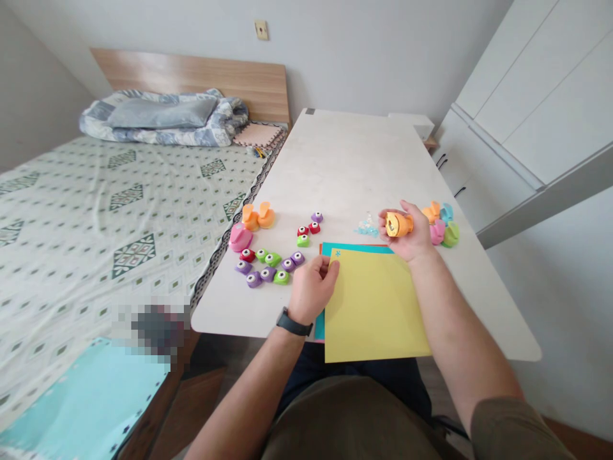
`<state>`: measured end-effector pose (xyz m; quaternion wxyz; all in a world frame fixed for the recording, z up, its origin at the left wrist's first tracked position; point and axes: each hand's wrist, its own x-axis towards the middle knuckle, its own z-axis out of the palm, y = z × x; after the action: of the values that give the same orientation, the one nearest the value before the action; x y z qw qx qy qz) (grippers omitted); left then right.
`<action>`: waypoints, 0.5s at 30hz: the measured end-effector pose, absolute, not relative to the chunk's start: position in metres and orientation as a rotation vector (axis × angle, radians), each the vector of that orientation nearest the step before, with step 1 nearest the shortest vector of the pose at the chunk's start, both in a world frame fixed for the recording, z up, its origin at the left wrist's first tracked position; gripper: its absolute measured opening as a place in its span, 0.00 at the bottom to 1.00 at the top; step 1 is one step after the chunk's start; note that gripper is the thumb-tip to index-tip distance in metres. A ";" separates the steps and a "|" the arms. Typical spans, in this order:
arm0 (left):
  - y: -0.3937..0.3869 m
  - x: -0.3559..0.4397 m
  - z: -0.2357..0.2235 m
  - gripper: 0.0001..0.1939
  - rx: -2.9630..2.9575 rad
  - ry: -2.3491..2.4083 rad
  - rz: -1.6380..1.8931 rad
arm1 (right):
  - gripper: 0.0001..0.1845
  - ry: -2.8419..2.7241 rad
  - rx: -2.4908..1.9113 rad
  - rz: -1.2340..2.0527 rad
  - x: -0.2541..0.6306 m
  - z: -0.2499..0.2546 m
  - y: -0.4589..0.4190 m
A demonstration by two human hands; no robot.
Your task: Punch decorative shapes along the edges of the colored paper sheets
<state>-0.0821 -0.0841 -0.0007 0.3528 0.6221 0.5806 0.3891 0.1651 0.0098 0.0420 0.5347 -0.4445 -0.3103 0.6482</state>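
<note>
My left hand (313, 287) pinches the left edge of a yellow sheet of paper (376, 306) between thumb and fingers. A small flower-shaped hole shows near the sheet's upper left corner, with blue behind it. Blue paper (357, 248) lies underneath, and a thin red edge peeks out too. Above the sheet's upper right, my right hand (412, 236) is closed around an orange craft punch (400, 224), its underside turned toward me. Small blue and white paper cut-outs (366, 226) lie on the table just left of that hand.
Several small craft punches (272, 259) in purple, green and red sit on the white table (354, 160) at left. Larger orange punches (258, 217) and a pink one (241, 237) stand beyond them. More colored punches (449, 235) are at right. A bed (143, 204) adjoins the left side.
</note>
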 end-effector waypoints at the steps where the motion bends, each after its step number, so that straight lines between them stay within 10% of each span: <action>1: -0.084 -0.082 -0.001 0.16 1.610 1.502 1.003 | 0.25 -0.728 -1.033 1.570 0.166 0.043 0.009; 8: -0.084 -0.084 -0.002 0.16 1.618 1.492 0.993 | 0.24 -0.842 -1.015 1.528 0.168 0.042 0.005; 15: -0.084 -0.083 -0.002 0.16 1.614 1.496 0.997 | 0.21 -0.888 -1.551 0.812 0.162 0.022 0.020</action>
<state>-0.0830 -0.0843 -0.0019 0.3549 0.6246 0.5789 0.3857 0.1621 0.0198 0.0219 0.5557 -0.6570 -0.3760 0.3438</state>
